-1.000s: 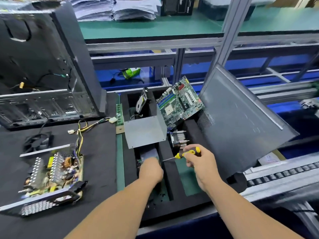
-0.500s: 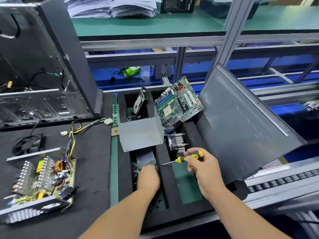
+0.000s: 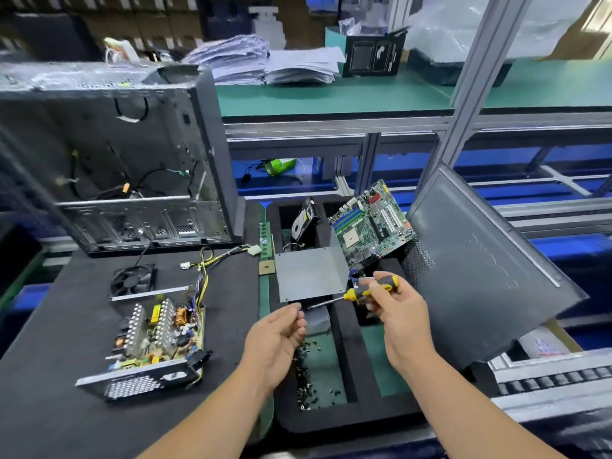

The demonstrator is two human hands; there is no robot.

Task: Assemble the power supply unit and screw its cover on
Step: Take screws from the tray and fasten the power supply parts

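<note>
The open power supply unit (image 3: 159,329) lies on the black mat at the left, its circuit board and cables bare. Its grey metal cover (image 3: 308,276) stands in the black foam tray (image 3: 344,326) just beyond my hands. My right hand (image 3: 400,313) grips the yellow and black screwdriver (image 3: 371,289), whose tip points left. My left hand (image 3: 278,339) is raised over the compartment of loose screws (image 3: 306,366). Its thumb and forefinger pinch what looks like a small screw right at the screwdriver tip.
An open PC case (image 3: 116,160) stands at the back left, with a black fan (image 3: 132,279) in front of it. The tray also holds a motherboard (image 3: 371,223) and a hard drive (image 3: 304,217). A grey side panel (image 3: 480,260) leans at the right.
My left hand has lifted out of the screw compartment and come up to the screwdriver tip with its fingers pinched. The right hand has raised the screwdriver slightly.
</note>
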